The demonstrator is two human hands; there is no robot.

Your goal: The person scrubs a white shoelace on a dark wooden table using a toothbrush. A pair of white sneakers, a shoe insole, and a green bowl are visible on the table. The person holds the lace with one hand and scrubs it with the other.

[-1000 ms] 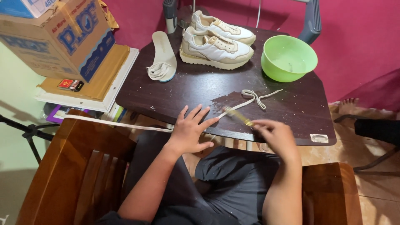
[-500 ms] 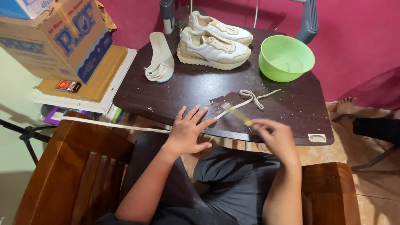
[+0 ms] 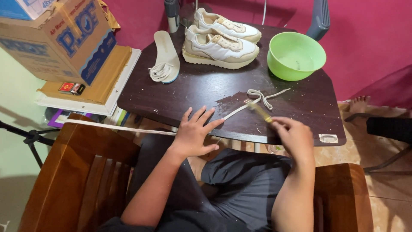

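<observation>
Two cream sneakers [image 3: 221,45] stand at the far side of the dark table [image 3: 309,107], both without laces, so the unlacing looks done. Right of them sits a green bowl [image 3: 296,56]; to their left lies a pulled-out insole [image 3: 164,53] with a bunched lace [image 3: 161,72] on its near end, which I judge either finished or waiting. One long lace [image 3: 253,99] stretches across the near table edge over a wet patch. The left hand [image 3: 193,133] presses it flat, fingers spread apart. The right hand [image 3: 294,135] is closed around a small yellow-handled brush [image 3: 259,112], blurred, over the lace. Scrubbing looks midway; shoes and insole apparently remain.
</observation>
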